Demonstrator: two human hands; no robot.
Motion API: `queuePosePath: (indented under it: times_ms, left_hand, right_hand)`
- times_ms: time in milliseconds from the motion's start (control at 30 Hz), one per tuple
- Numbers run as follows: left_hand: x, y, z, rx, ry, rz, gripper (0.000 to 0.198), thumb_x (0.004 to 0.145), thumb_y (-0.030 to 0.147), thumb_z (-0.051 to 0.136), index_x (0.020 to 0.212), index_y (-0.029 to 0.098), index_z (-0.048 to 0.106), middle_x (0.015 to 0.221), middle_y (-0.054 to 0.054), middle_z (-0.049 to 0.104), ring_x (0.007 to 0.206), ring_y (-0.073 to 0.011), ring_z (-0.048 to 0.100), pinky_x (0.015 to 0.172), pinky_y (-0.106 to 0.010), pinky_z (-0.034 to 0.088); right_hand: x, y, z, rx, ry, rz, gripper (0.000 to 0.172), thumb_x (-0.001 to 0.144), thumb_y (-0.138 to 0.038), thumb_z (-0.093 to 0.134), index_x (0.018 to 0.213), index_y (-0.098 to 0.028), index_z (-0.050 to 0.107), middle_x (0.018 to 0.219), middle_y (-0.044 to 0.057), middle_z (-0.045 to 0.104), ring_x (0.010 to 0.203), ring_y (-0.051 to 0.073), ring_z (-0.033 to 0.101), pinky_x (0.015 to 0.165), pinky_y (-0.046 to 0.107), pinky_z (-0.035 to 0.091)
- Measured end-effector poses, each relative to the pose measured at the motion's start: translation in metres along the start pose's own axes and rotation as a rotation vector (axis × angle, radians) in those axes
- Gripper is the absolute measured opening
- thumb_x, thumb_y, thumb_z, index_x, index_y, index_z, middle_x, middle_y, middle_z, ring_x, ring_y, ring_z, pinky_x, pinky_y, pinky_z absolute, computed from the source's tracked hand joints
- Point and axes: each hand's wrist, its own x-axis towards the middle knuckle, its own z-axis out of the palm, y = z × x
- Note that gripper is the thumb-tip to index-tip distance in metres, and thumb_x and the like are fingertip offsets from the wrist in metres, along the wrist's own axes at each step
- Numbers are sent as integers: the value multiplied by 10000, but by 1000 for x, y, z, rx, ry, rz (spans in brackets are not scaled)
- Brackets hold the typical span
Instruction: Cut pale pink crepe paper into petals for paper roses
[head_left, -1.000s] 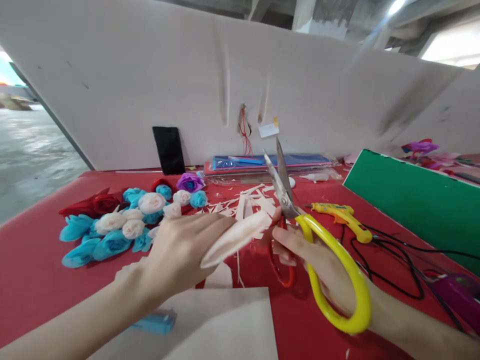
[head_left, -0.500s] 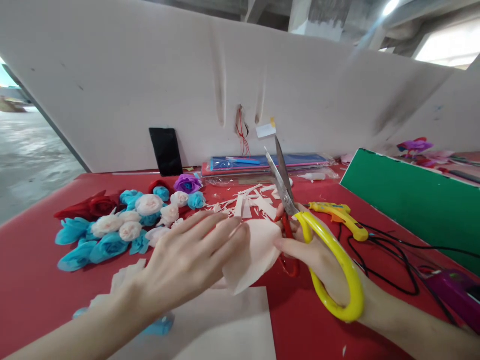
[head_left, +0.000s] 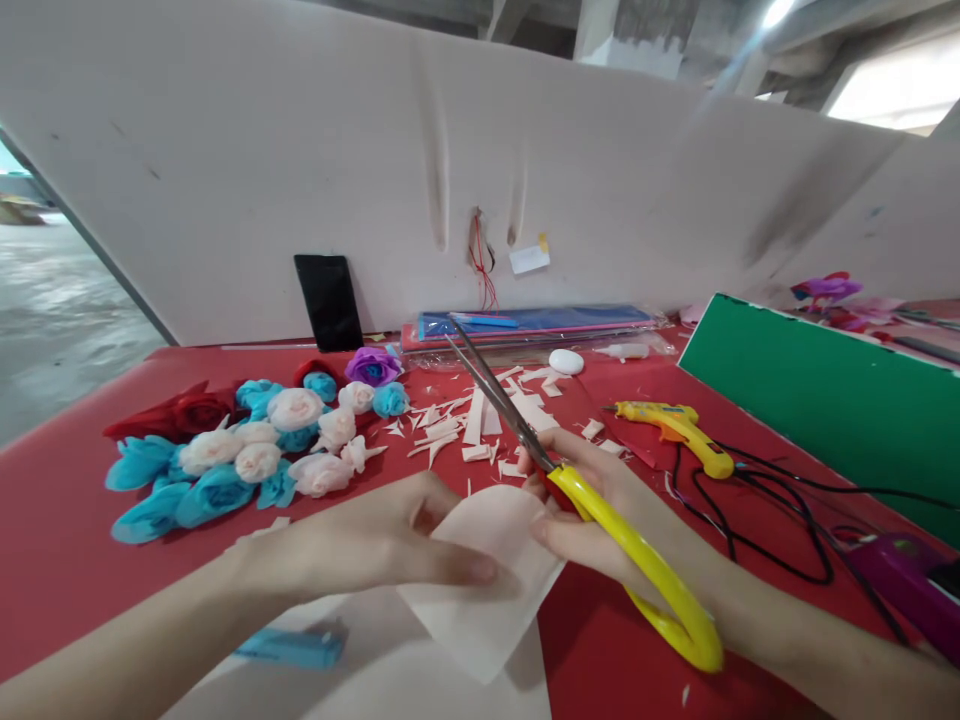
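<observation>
My left hand [head_left: 375, 545] pinches a pale pink, petal-shaped piece of paper [head_left: 480, 625], thumb lying across its face and the fingers behind it. With my right hand [head_left: 607, 500] I grip a pair of scissors [head_left: 649, 545] with yellow and red handles, its slightly parted blades pointing up and to the left. The right thumb also presses on the paper's right edge. Beneath lies a larger pale sheet [head_left: 390, 670], partly covered by my left arm. A light blue object [head_left: 300, 648] rests on that sheet; I cannot tell its kind.
Paper scraps [head_left: 480, 415] litter the red table behind my hands. Blue, white, purple and red paper flowers [head_left: 259, 460] cluster on the left. At right are a yellow glue gun [head_left: 675, 425], black cord [head_left: 795, 520] and green board [head_left: 817, 410]. A black phone-like slab [head_left: 328, 302] leans against the wall.
The paper has come lower and turned, and my left hand has gone from lying over it to pinching it. The scissors have tilted left, blades nearer together.
</observation>
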Motion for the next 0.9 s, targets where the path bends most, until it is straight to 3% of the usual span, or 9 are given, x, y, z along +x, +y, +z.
queuePosePath:
  times_ms: [100,167,267,467,600,733,800,900]
  left_hand:
    - [0,4,6,59,-106,-97,324,709,412,696,512,165,623,442,60,428,419,-78,323,399,-203,162]
    - [1,6,10,62,-57,-117,375,733,435,653,472,169,610,434,46,477,414,-77,317,404,-207,170]
    - [2,8,15,-46,50,-83,407,759,450,624,448,188,639,445,13,585,417,-87,421,409,-188,254]
    - [-2,16,22,-278,26,-49,326,746,413,677,483,220,680,475,12,649,463,-129,577,469,-193,446]
    - [-2,16,24,-357,20,-19,372,761,383,692,437,203,660,444,15,625,446,-113,566,471,-177,482]
    - [-3,9,22,-362,169,18,372,786,394,688,487,174,700,462,-11,659,425,-82,544,414,-123,421]
    - [-4,6,19,-387,270,31,373,791,444,685,546,165,725,524,-29,698,449,-91,572,398,-125,410]
    - [-5,5,15,-458,378,35,361,766,479,710,588,164,734,561,-28,711,472,-99,583,406,-126,429]
  right_hand:
    - [-1,-3,-2,17,0,9,265,609,-177,629,844,-218,513,682,-53,497,535,87,451,491,198,394]
    - [-3,-9,-4,12,16,12,271,618,-212,661,847,-219,515,703,-51,489,564,93,460,509,203,412]
    - [-4,-20,-6,-34,78,24,264,657,-235,665,876,-225,518,720,-45,490,641,116,491,554,209,437]
    - [-4,-25,-6,-67,142,-48,247,676,-277,658,869,-229,512,730,-45,508,661,122,494,583,212,452]
    - [-7,-24,-6,-34,141,-54,233,713,-267,672,878,-227,512,757,-50,529,690,108,517,632,202,465]
    - [-9,-20,-3,105,185,-51,214,828,-387,635,926,-232,525,686,-60,517,596,95,496,559,199,445]
    - [-9,-19,-1,200,154,-6,213,875,-445,558,906,-238,519,611,-66,495,515,95,440,473,199,401]
    - [-11,-16,1,280,61,105,197,897,-411,502,815,-232,514,613,-46,516,503,103,436,467,212,404]
